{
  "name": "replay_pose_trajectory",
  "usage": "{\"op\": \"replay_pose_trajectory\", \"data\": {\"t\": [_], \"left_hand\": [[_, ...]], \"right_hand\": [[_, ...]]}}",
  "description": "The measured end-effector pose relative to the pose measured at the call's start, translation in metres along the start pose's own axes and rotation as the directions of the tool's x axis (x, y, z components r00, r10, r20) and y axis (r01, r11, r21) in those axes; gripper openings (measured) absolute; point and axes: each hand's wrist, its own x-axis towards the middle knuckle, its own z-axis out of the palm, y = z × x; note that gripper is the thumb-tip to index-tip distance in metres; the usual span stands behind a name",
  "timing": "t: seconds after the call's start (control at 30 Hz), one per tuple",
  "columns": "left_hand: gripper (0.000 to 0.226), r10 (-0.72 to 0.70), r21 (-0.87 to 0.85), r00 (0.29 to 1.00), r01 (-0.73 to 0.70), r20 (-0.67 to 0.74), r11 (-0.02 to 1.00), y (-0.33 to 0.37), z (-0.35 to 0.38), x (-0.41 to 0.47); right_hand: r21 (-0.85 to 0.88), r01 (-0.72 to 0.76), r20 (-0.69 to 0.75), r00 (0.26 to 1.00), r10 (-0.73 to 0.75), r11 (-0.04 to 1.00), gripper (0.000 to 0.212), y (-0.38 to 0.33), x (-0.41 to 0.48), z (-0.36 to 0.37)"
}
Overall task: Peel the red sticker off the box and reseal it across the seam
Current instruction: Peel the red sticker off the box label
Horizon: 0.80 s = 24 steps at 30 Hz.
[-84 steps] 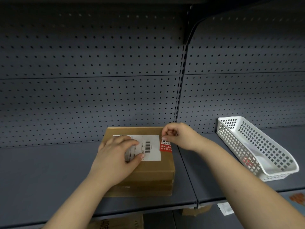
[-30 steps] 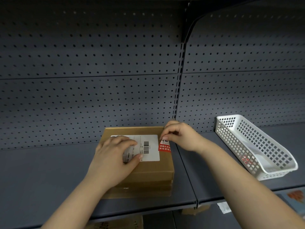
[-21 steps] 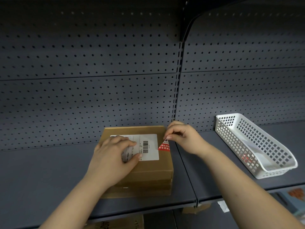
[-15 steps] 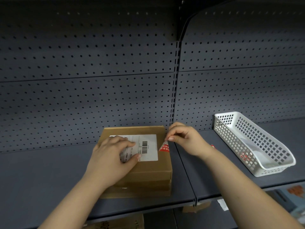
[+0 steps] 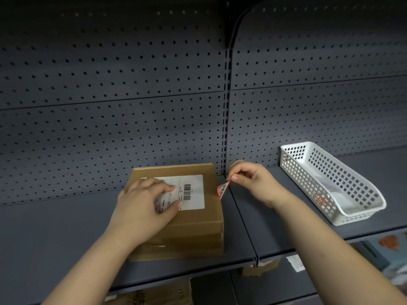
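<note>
A brown cardboard box (image 5: 196, 219) lies on the dark grey shelf (image 5: 55, 234), with a white shipping label (image 5: 193, 192) on its top. My left hand (image 5: 143, 208) presses flat on the box's top, covering the label's left part. My right hand (image 5: 253, 183) pinches the upper corner of the red sticker (image 5: 222, 189) between thumb and forefinger. The sticker hangs at the box's right top edge, curled up and mostly off the cardboard. Whether its lower tip still touches the box I cannot tell.
A white plastic basket (image 5: 330, 183) stands on the shelf to the right, with white paper and something red inside. Behind is a perforated grey back panel (image 5: 110, 128). Cardboard boxes (image 5: 154, 296) and papers sit on the shelf below.
My right hand has pulled the red sticker up and to the right, from flat beside the label to curled at the box's right edge. My left hand has stayed on the box.
</note>
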Motion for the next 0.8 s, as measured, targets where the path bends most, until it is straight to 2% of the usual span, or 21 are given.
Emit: {"op": "replay_pose_trajectory", "data": {"t": [0.43,0.57,0.8], "left_hand": [[0.058,0.01,-0.018,1.0,-0.01,-0.014,1.0,0.001,0.0,-0.002],[0.058,0.018,-0.027,1.0,-0.019,-0.023,0.999,0.001,0.0,-0.002],[0.057,0.023,-0.022,0.999,-0.023,-0.026,0.999,0.001,0.001,-0.002]], "right_hand": [[0.165,-0.081,-0.123,0.987,0.102,0.983,0.035,0.018,-0.025,-0.002],[0.224,-0.069,-0.171,0.979,0.109,0.972,0.025,0.022,-0.032,0.004],[0.333,-0.087,-0.181,0.971,0.154,0.939,0.021,0.032,-0.047,0.007]]}}
